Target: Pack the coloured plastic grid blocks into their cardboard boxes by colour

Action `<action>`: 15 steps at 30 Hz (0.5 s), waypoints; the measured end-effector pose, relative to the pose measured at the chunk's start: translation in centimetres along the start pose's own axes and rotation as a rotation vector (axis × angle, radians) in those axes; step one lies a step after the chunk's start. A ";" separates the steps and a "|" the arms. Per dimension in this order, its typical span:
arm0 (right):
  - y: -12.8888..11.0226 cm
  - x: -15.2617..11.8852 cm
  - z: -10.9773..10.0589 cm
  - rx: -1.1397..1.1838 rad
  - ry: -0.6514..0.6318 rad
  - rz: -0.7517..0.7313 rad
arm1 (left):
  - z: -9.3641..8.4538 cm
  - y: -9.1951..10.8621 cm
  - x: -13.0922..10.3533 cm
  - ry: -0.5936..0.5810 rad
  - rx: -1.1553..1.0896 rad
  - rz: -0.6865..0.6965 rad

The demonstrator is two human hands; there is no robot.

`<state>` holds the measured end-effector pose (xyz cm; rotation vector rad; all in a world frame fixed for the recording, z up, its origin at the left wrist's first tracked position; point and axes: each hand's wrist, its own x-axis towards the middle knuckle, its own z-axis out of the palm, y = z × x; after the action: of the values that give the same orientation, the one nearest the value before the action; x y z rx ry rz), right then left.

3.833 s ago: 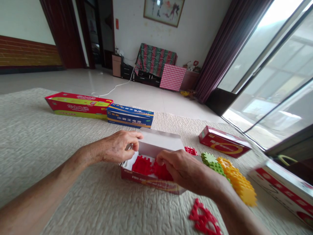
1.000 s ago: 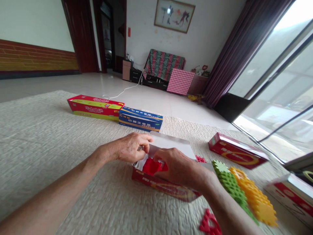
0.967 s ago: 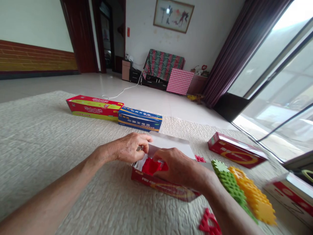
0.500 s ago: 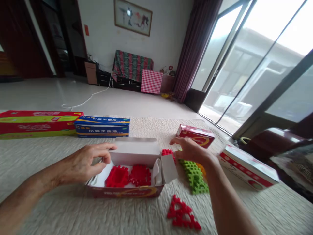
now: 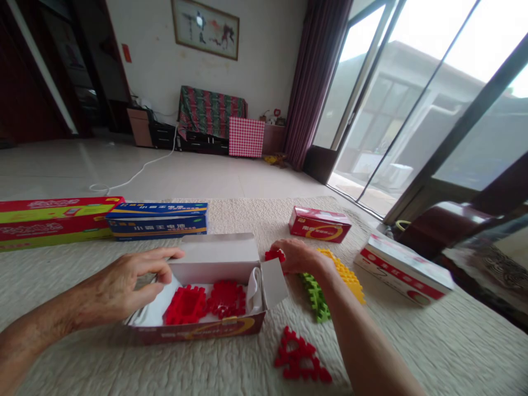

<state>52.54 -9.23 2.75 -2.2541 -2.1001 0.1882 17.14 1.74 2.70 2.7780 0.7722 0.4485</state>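
Mat (image 5: pixel 231 366), 小霸王电池 box (image 5: pixel 159 223), left fingers (image 5: pixel 153 268) parted at carton (image 5: pixel 198 330), right fingers (image 5: pixel 281 246) at red piece (image 5: pixel 272 255)—grip unclear

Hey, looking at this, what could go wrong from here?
The right hand might catch the side flap that sticks out close to it. The right forearm could brush the green pieces or sweep the loose red shape lying nearby. The left hand, at the open box's left end, might nudge the box.
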 end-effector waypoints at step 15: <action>-6.5 -4.0 -5.7 0.240 0.329 -0.322 | -1.2 1.1 0.2 -0.049 -0.049 -0.009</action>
<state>46.56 -12.46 9.38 -1.6588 -2.0919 0.0460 17.45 1.07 4.21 2.7283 0.7514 0.3914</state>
